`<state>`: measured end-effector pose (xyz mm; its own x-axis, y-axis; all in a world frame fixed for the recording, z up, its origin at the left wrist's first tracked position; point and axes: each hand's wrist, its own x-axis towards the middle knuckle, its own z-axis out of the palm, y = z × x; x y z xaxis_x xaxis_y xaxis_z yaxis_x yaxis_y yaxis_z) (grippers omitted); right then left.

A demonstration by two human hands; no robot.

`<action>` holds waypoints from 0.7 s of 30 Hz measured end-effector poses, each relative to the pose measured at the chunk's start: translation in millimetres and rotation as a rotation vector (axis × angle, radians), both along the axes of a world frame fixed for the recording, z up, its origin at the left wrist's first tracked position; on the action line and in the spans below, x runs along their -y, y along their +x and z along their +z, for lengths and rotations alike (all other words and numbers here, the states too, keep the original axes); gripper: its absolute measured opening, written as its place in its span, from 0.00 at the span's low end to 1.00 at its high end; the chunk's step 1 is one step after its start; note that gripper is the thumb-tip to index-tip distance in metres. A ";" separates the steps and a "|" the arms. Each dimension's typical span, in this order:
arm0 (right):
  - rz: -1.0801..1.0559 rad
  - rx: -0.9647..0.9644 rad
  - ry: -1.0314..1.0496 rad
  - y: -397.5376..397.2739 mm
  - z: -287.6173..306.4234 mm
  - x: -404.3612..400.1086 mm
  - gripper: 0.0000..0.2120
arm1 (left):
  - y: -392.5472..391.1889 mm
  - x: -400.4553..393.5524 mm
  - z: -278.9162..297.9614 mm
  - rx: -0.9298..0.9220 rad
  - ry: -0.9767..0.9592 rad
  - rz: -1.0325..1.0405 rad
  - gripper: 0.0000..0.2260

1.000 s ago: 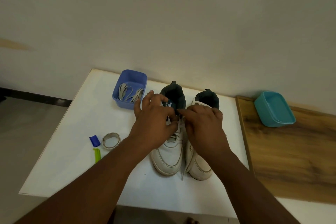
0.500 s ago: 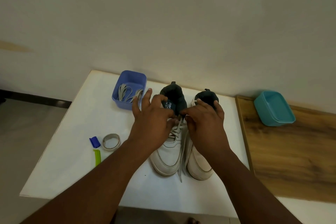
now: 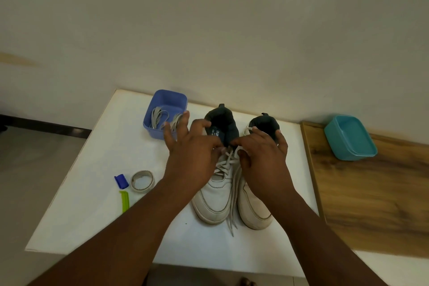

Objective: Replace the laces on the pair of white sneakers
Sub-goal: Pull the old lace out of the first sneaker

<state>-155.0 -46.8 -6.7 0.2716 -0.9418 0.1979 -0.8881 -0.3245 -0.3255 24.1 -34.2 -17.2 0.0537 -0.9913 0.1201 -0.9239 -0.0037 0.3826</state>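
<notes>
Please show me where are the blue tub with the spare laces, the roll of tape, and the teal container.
blue tub [image 3: 160, 133]: head view, front wall.
roll of tape [image 3: 142, 187]: head view, near rim.
teal container [image 3: 348, 154]: head view, front wall.

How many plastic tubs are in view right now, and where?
2: a blue tub holding spare laces at the white table's far left, and a teal tub on the wooden surface, right.

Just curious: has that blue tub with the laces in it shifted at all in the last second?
No. The blue tub sits at the same spot near the white table's far edge, beside the left sneaker.
</notes>
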 end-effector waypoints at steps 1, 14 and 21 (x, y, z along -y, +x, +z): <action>0.000 0.000 0.005 0.0 0.3 0.0 0.13 | 2.8 0.1 3.5 -0.025 -0.074 0.068 0.07; -0.008 0.027 0.035 0.8 -0.6 -0.4 0.16 | -1.4 -2.6 -3.6 0.018 0.044 -0.031 0.10; -0.010 0.017 0.042 0.1 1.3 1.4 0.18 | 13.9 4.0 21.7 -0.433 -0.442 0.282 0.14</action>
